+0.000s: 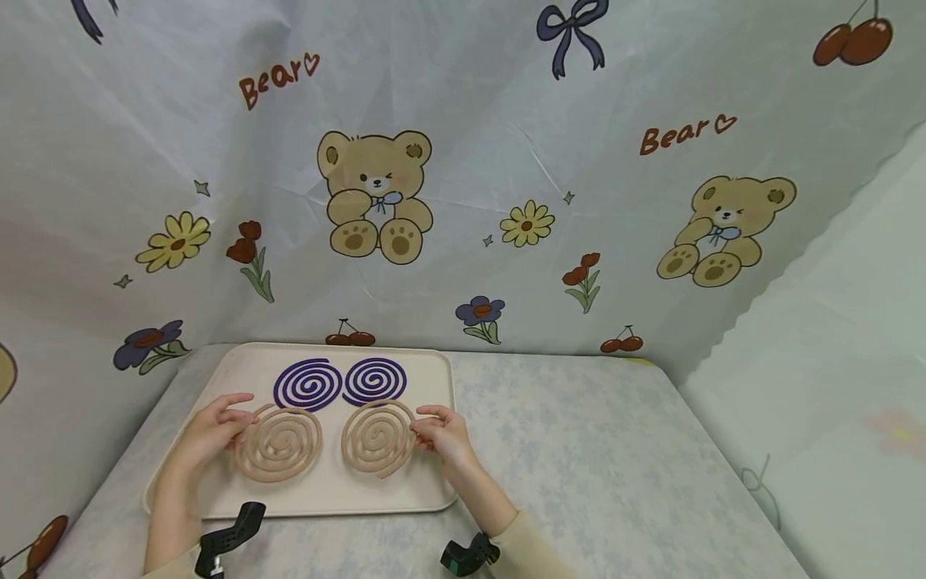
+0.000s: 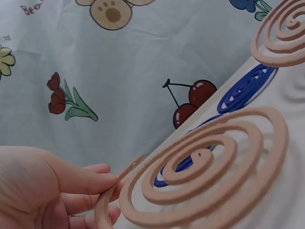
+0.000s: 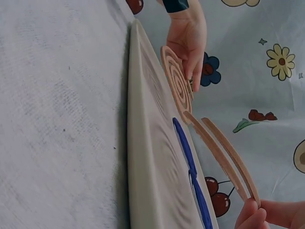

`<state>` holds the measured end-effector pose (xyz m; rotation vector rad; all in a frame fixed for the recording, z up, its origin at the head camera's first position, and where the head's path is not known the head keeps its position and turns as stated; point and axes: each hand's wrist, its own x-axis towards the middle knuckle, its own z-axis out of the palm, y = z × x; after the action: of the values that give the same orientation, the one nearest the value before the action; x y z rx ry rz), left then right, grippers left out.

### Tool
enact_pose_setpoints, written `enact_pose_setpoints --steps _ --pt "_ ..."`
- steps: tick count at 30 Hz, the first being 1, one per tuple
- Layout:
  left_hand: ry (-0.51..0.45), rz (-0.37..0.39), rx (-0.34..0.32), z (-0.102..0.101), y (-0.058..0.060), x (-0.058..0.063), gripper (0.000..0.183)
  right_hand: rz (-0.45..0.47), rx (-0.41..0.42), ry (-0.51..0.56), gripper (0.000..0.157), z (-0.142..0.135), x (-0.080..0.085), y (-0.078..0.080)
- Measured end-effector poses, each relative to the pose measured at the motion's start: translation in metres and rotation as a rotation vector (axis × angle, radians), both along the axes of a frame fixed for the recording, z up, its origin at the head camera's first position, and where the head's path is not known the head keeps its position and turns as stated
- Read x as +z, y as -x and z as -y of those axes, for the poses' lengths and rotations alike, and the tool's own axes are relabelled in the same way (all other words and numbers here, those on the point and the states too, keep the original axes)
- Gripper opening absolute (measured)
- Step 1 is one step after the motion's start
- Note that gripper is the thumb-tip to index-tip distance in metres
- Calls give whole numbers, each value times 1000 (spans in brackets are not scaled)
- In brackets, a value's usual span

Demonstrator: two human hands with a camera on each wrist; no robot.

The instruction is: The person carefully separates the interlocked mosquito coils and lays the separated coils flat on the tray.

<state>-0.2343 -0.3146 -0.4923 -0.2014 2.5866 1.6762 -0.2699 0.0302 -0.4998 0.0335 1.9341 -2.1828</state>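
My left hand (image 1: 211, 433) pinches the outer ring of a tan mosquito coil (image 1: 282, 444) between thumb and fingers. At the right edge of a second tan mosquito coil (image 1: 377, 437), my right hand (image 1: 443, 437) has its fingertips pinched on the rim. Both tan coils are held raised over a cream tray (image 1: 333, 500), with shadows beneath them in the right wrist view. Two dark blue coils (image 1: 309, 385) lie flat side by side on the tray behind; in the left wrist view, the near tan coil (image 2: 200, 155) partly hides one of them.
The tray stands on a pale mottled tabletop (image 1: 579, 450), toward its left. A bear-print cloth (image 1: 463, 161) hangs behind the table. Black wrist mounts (image 1: 231, 531) sit on both forearms, and a thin cord (image 1: 760, 482) hangs by the right edge.
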Motion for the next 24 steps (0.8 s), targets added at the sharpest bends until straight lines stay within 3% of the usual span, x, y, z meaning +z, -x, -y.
enact_pose_setpoints --steps 6,9,15,19,24 --pt "113 -21 13 -4 3 -4 46 -16 24 -35 34 4 -7 -1" --pt "166 -4 26 -4 4 -5 45 -25 34 -42 34 6 -2 -6" --pt "298 17 77 -2 6 -6 47 -30 -6 -40 34 10 1 -9" --pt "296 53 110 0 8 -7 50 -66 -14 -82 31 10 -15 0" --pt "248 63 167 0 8 -4 50 -186 30 -282 24 4 -21 9"
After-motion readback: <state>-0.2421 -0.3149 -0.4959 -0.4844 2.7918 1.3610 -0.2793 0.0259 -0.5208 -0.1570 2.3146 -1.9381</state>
